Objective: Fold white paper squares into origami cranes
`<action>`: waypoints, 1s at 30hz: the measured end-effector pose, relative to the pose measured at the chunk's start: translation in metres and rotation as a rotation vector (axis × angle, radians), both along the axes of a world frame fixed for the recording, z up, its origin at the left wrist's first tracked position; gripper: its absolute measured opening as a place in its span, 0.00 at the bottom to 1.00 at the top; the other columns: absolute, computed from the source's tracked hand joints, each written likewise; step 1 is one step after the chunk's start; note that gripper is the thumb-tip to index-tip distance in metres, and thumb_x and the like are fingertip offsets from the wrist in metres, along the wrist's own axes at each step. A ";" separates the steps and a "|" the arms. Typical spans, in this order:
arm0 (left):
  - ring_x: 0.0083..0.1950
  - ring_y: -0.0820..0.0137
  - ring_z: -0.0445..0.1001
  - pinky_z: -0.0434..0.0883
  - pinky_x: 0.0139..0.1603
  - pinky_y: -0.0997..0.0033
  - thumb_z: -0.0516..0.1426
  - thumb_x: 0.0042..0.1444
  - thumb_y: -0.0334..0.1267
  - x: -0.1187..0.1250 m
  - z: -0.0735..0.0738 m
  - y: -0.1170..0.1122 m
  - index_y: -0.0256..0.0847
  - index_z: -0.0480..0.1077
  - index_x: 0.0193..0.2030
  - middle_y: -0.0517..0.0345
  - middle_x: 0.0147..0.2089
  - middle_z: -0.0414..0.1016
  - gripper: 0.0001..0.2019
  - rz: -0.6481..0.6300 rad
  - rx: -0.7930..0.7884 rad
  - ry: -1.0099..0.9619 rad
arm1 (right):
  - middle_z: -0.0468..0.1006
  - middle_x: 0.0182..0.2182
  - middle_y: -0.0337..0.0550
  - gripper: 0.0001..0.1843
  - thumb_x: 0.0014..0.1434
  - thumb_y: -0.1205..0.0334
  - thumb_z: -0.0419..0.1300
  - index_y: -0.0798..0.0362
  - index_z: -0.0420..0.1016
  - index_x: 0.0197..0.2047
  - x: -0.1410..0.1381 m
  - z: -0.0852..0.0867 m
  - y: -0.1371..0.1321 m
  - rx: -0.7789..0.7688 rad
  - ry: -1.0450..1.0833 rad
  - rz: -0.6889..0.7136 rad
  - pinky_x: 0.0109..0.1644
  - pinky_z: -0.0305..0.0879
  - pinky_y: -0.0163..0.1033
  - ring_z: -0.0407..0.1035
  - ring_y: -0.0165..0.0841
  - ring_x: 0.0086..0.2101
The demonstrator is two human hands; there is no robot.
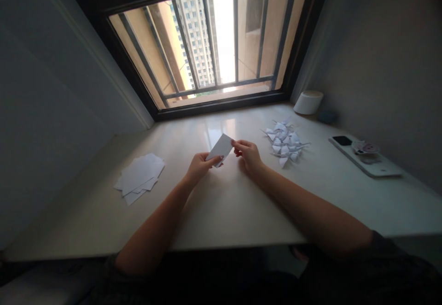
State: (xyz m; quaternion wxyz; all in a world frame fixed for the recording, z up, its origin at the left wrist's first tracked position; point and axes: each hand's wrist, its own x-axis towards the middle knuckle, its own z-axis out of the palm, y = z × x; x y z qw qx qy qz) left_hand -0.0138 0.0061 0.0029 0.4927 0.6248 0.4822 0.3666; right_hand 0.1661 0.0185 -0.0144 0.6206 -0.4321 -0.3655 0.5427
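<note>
A small white sheet of paper (220, 149) is held up between my two hands, over the middle of the white sill. My left hand (201, 166) pinches its lower left part, thumb on top. At its upper right corner, the thumb and fingertips of my right hand (247, 154) close on the paper. To the left lies a loose stack of white paper sheets (140, 174), fanned unevenly. Right of my right hand sits a heap of small folded paper pieces (285, 140) with thin pointed ends.
A phone (366, 157) with a round grip on its back lies at the right. Behind it, near the wall, stand a white rounded container (308, 102) and a dark object (326, 117) I cannot make out. A barred window (221, 42) rises at the back.
</note>
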 end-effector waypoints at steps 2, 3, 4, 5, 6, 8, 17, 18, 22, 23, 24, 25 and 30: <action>0.25 0.72 0.68 0.58 0.28 0.73 0.64 0.46 0.51 -0.001 -0.001 0.001 0.34 0.79 0.32 0.52 0.27 0.78 0.18 -0.009 -0.003 0.001 | 0.66 0.15 0.35 0.18 0.41 0.49 0.69 0.53 0.69 0.16 -0.001 0.000 -0.001 0.014 0.004 -0.001 0.27 0.50 0.36 0.56 0.25 0.20; 0.25 0.72 0.68 0.58 0.28 0.73 0.64 0.47 0.51 -0.001 -0.001 0.001 0.34 0.79 0.32 0.51 0.27 0.78 0.18 -0.012 -0.004 0.001 | 0.66 0.15 0.35 0.19 0.42 0.49 0.68 0.53 0.69 0.16 -0.001 -0.001 -0.001 0.023 0.002 0.000 0.26 0.50 0.36 0.56 0.25 0.20; 0.26 0.72 0.68 0.58 0.28 0.73 0.64 0.47 0.51 -0.001 -0.001 0.001 0.34 0.79 0.32 0.51 0.27 0.78 0.18 -0.013 -0.005 -0.001 | 0.66 0.15 0.36 0.20 0.43 0.48 0.67 0.53 0.69 0.16 -0.001 -0.002 -0.001 0.030 -0.003 -0.001 0.26 0.51 0.36 0.56 0.25 0.20; 0.26 0.72 0.68 0.58 0.28 0.73 0.64 0.47 0.51 0.000 -0.002 0.001 0.34 0.79 0.32 0.51 0.27 0.78 0.18 -0.011 -0.006 -0.005 | 0.66 0.15 0.36 0.21 0.45 0.46 0.67 0.53 0.69 0.16 -0.001 -0.002 -0.001 0.035 -0.010 -0.005 0.26 0.51 0.36 0.57 0.26 0.20; 0.26 0.72 0.68 0.58 0.29 0.73 0.64 0.46 0.51 0.000 -0.002 0.001 0.34 0.79 0.31 0.52 0.27 0.78 0.18 -0.007 -0.007 -0.010 | 0.67 0.15 0.36 0.21 0.45 0.45 0.66 0.52 0.68 0.16 -0.001 -0.003 -0.001 0.035 -0.017 -0.010 0.26 0.51 0.36 0.57 0.26 0.20; 0.26 0.72 0.69 0.59 0.29 0.73 0.65 0.46 0.50 0.000 -0.003 0.002 0.34 0.79 0.31 0.52 0.27 0.78 0.18 0.002 -0.015 -0.027 | 0.67 0.15 0.37 0.22 0.46 0.44 0.65 0.52 0.68 0.16 -0.001 -0.004 0.000 0.030 -0.021 -0.024 0.25 0.52 0.36 0.58 0.26 0.20; 0.27 0.70 0.70 0.61 0.29 0.73 0.66 0.44 0.51 -0.004 -0.007 0.003 0.35 0.79 0.32 0.55 0.27 0.77 0.19 0.046 0.044 -0.005 | 0.74 0.20 0.38 0.22 0.44 0.41 0.67 0.53 0.78 0.31 0.005 0.000 0.002 0.117 -0.184 0.063 0.27 0.58 0.36 0.63 0.28 0.22; 0.27 0.70 0.70 0.61 0.29 0.74 0.66 0.44 0.51 -0.004 -0.008 0.003 0.35 0.79 0.33 0.56 0.26 0.76 0.19 0.055 0.061 0.021 | 0.74 0.20 0.38 0.22 0.42 0.43 0.69 0.53 0.78 0.31 0.004 -0.001 0.001 0.128 -0.209 0.080 0.27 0.58 0.36 0.63 0.28 0.22; 0.28 0.70 0.72 0.62 0.29 0.73 0.66 0.43 0.52 -0.004 -0.008 0.003 0.34 0.78 0.35 0.56 0.28 0.77 0.21 0.108 0.079 -0.001 | 0.75 0.20 0.38 0.21 0.40 0.44 0.70 0.53 0.76 0.27 0.000 -0.002 -0.001 0.125 -0.195 0.097 0.28 0.60 0.36 0.64 0.28 0.22; 0.29 0.69 0.72 0.64 0.30 0.73 0.66 0.42 0.51 -0.003 -0.007 0.004 0.34 0.77 0.36 0.55 0.29 0.77 0.21 0.132 0.079 -0.046 | 0.75 0.20 0.39 0.21 0.39 0.44 0.70 0.53 0.76 0.26 0.000 -0.001 -0.001 0.117 -0.186 0.099 0.29 0.60 0.36 0.64 0.28 0.22; 0.30 0.69 0.73 0.65 0.31 0.73 0.67 0.42 0.51 -0.003 -0.006 0.004 0.34 0.77 0.38 0.54 0.31 0.78 0.22 0.161 0.077 -0.097 | 0.76 0.21 0.40 0.21 0.39 0.44 0.71 0.53 0.75 0.26 -0.001 0.000 -0.001 0.108 -0.179 0.104 0.29 0.61 0.36 0.64 0.28 0.22; 0.31 0.68 0.74 0.65 0.32 0.73 0.67 0.42 0.50 -0.003 -0.004 0.004 0.34 0.75 0.42 0.54 0.32 0.79 0.24 0.199 0.080 -0.151 | 0.77 0.21 0.40 0.20 0.39 0.44 0.71 0.53 0.75 0.25 -0.001 0.000 -0.002 0.099 -0.174 0.109 0.30 0.61 0.36 0.65 0.28 0.22; 0.34 0.68 0.76 0.66 0.33 0.74 0.67 0.43 0.49 -0.002 0.001 0.005 0.37 0.67 0.55 0.55 0.33 0.80 0.33 0.355 0.137 -0.251 | 0.79 0.24 0.41 0.19 0.41 0.46 0.70 0.53 0.75 0.27 -0.002 0.000 -0.005 0.110 -0.188 0.183 0.30 0.62 0.36 0.67 0.28 0.23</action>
